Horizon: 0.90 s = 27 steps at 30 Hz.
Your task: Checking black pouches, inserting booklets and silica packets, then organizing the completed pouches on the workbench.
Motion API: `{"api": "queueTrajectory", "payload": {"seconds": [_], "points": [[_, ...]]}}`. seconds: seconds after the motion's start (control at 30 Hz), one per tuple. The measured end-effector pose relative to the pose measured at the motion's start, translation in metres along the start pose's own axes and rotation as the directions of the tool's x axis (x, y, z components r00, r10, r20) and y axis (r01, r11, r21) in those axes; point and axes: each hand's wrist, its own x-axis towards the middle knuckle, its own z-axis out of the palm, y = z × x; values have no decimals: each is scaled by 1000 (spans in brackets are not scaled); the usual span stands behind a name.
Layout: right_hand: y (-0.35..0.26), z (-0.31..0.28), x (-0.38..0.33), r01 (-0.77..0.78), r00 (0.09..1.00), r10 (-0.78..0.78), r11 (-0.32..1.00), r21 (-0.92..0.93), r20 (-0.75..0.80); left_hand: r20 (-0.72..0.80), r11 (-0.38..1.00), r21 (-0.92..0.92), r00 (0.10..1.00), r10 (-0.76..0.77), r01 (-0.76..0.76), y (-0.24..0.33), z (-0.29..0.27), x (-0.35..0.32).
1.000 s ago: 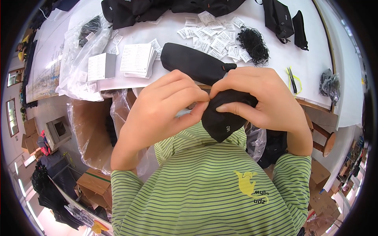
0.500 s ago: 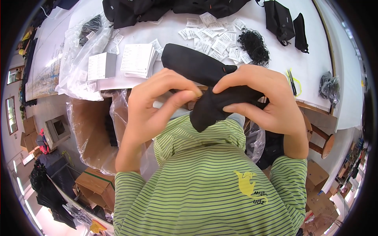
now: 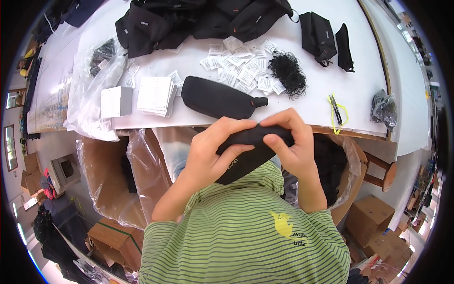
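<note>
**Inspector:** State of the hands?

**Assistant:** Both closed on one item. The left hand [image 3: 208,151] grips the long soft black fabric pouch [image 3: 246,151] from its left end, fingers curled over the top edge. The right hand [image 3: 288,144] pinches the same pouch at its right end, thumb underneath. The pouch is held in the air in front of the green striped shirt [image 3: 246,236], below the near edge of the white work table [image 3: 317,102].

**Inspector:** Packages and labels on the table?

**Assistant:** A second, oval black fabric pouch [image 3: 217,99] lies flat near the table edge. To its left sits a stack of white rectangular paper cards [image 3: 154,95], and beside that a small white box [image 3: 116,102] resting on crumpled clear plastic bags [image 3: 92,80]. Beyond the oval pouch, small white rectangular paper tags [image 3: 241,71] lie scattered (print too small to read), touching a tangle of thin black cords [image 3: 287,73].

**Inspector:** Further right?

**Assistant:** Small snips with a yellow loop [image 3: 336,110], lying apart. Under the table's edge stand brown cardboard boxes lined with clear plastic [image 3: 118,175].
</note>
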Motion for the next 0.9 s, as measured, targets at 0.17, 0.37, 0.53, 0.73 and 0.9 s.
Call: {"api": "queueTrajectory", "payload": {"seconds": [0.17, 0.37, 0.53, 0.73, 0.9], "points": [[0, -31, 10, -168, 932, 174, 985, -48, 316, 297, 986, 8, 941, -160, 165, 6, 3, 13], [-8, -62, 20, -207, 886, 239, 971, -121, 398, 329, 981, -55, 931, -158, 186, 2, 14, 16], [-1, -101, 29, -170, 956, 144, 982, 81, 257, 382, 976, 21, 900, -209, 218, 0, 17, 18], [-10, -106, 34, -189, 894, 177, 982, -14, 411, 403, 986, -55, 907, -123, 158, -3, 12, 36], [7, -107, 39, -100, 956, 90, 995, 20, 281, 442, 965, -132, 885, -146, 225, 5, 9, 40]]}}
